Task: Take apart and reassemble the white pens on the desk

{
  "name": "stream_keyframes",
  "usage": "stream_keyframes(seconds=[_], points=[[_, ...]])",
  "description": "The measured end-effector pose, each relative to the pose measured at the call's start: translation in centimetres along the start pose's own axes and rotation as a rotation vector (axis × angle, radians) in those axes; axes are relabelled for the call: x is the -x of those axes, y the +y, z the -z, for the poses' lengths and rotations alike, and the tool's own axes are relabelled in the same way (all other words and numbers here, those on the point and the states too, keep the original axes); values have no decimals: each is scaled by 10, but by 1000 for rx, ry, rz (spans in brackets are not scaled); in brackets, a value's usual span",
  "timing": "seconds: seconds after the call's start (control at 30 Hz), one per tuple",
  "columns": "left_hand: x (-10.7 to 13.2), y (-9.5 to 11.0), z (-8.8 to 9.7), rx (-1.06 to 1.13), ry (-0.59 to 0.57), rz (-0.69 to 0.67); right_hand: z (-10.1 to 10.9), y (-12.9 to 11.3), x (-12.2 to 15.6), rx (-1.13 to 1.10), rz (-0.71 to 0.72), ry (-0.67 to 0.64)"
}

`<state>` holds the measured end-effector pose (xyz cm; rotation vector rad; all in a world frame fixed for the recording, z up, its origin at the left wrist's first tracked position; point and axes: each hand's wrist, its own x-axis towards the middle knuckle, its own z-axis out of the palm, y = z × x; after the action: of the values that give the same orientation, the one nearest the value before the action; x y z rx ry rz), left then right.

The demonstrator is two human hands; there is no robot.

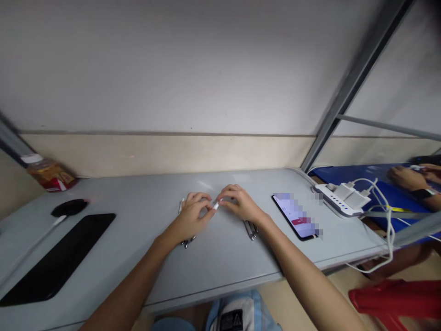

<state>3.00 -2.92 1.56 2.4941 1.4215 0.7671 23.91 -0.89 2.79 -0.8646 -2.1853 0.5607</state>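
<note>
My left hand (193, 214) and my right hand (241, 202) meet at the middle of a grey table (144, 257). Both pinch a small white pen-like piece (215, 206) between their fingertips. Under my left hand lie a few silver pens (188, 241), partly hidden. More silver pens (250, 230) lie just below my right wrist. Both hands have their fingers curled closed.
A phone (296, 216) with a lit screen lies to the right. A white power strip (344, 200) with chargers and cables sits at the right edge. A black pad (58, 257) and black mouse (69, 208) lie left. Another person's hands (413, 179) rest on a blue surface.
</note>
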Motion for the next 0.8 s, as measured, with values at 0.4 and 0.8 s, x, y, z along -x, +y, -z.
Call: stream_keyframes(seconds=[0.4, 0.8], points=[[-2, 3, 6, -25, -2, 8, 5, 21, -5, -285, -372, 260], [-2, -2, 8, -154, 52, -31, 7, 8, -1, -821, -579, -72]])
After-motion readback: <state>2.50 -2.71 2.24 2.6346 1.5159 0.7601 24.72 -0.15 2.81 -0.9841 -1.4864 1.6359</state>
